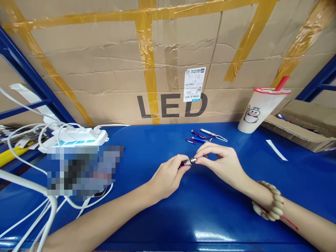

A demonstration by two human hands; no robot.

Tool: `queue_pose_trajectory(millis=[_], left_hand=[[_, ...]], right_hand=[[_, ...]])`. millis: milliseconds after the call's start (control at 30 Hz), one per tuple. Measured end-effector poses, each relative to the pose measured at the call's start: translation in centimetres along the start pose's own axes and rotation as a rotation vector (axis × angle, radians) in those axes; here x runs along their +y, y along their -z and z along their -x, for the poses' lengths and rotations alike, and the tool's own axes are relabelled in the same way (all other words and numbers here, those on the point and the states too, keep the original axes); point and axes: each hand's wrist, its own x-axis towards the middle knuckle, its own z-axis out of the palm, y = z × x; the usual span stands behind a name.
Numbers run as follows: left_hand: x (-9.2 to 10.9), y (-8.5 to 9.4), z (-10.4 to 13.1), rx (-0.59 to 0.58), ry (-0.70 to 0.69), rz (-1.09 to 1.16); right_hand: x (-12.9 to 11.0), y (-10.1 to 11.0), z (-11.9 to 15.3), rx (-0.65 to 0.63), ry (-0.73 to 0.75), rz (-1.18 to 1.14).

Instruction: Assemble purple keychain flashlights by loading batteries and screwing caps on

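My left hand (168, 175) is closed round a small dark pen-like tube (187, 162) with a pale label, above the blue table (210, 213). At the tube's right end, the thumb and index finger of my right hand (223, 162) pinch its silvery tip. A beaded bracelet (275, 203) circles my right wrist. Just behind my right hand lie a silver pen-like tube (208, 133) with a metal clip, a purple one (198, 134) and a blue one (198, 139), partly hidden by my fingers.
A large taped cardboard box (110, 70) stands along the back. At the right are a white cup (258, 110) with a red straw, an open cardboard tray (296, 133) and a white strip (276, 150). A power strip (76, 138), cables and a blurred item occupy the left.
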Motion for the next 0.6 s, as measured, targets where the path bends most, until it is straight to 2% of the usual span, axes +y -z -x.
queue_pose_trajectory(millis=[200,467,600], left_hand=[[-0.02,-0.01,0.09,0.006,-0.015,-0.069],[-0.05,0.15,0.05,-0.011,-0.018,-0.133],[-0.24,0.1,0.14,-0.018,-0.014,-0.136]], right_hand=[[0.7,0.23,-0.01,-0.062,-0.081,-0.075],[0.53,0.17,-0.09,-0.072,-0.053,-0.068],[0.79,0.14,-0.27,-0.11,-0.102,-0.089]])
